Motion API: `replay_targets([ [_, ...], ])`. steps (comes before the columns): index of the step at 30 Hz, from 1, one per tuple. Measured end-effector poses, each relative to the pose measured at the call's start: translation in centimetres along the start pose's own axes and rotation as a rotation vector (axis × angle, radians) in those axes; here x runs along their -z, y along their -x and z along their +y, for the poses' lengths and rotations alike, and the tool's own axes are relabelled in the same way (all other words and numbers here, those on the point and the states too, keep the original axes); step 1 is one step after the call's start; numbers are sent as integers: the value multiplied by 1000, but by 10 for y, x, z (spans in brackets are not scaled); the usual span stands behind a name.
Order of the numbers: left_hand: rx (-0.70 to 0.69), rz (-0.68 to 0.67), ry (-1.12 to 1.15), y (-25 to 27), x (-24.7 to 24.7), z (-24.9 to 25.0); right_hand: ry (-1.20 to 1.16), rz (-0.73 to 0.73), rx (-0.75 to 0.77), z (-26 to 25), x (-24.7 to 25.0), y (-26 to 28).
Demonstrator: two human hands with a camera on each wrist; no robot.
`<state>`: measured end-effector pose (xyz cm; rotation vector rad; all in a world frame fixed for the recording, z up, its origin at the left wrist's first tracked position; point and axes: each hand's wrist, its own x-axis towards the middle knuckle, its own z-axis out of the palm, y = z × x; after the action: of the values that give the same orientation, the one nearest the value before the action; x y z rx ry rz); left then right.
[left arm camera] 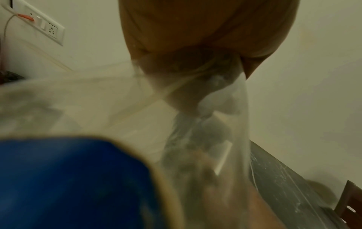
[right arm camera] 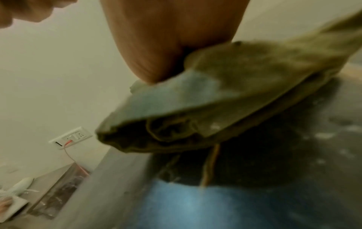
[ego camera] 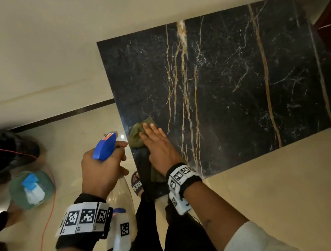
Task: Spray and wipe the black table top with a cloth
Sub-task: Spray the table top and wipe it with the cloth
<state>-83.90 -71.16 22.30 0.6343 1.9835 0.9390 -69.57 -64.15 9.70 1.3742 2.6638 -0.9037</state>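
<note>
I see my left hand (ego camera: 101,167) curled round the neck of the spray bottle (ego camera: 113,180), just off the black table top's (ego camera: 226,85) near-left corner. On that corner my right hand (ego camera: 158,143) presses the olive cloth (ego camera: 137,134) flat, fingers straight and together.

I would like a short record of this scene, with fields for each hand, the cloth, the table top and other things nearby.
left hand: grips spray bottle with blue head, held off the table's near-left corner
right hand: fingers straight, pressing flat on cloth
cloth: olive green, bunched, at near-left corner of table top
table top: black marble, gold and white veins
floor: cream tiles, orange cable at left
</note>
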Motion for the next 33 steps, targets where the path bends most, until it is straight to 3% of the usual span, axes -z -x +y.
replay_targets([
  [3,-8,21,15,5,5,-4,-45,170,-221,21,8,11],
  [5,1,28,12,6,8,-9,-36,191,-333,19,3,12],
  [7,9,22,13,9,8,-12,-29,170,-315,4,-6,15],
  [11,15,23,24,15,4,-15,3,-11,-59,-15,-22,26],
  [13,8,22,20,18,2,-15,13,-2,-8,-7,-18,29],
  [15,5,21,23,20,2,-16,-8,57,-69,1,-16,32],
  [18,6,26,22,22,4,-20,-39,144,-286,-14,-18,31],
  [20,13,31,22,24,5,-24,-40,123,-329,-32,-26,32],
  [24,33,32,60,31,5,-25,31,-7,29,-46,-49,45],
  [26,39,32,73,34,4,-24,37,-34,98,-35,-47,49],
  [31,21,42,48,33,9,-29,-55,198,-312,-5,-20,50],
  [33,17,38,40,34,9,-31,-30,190,-356,-7,-20,49],
])
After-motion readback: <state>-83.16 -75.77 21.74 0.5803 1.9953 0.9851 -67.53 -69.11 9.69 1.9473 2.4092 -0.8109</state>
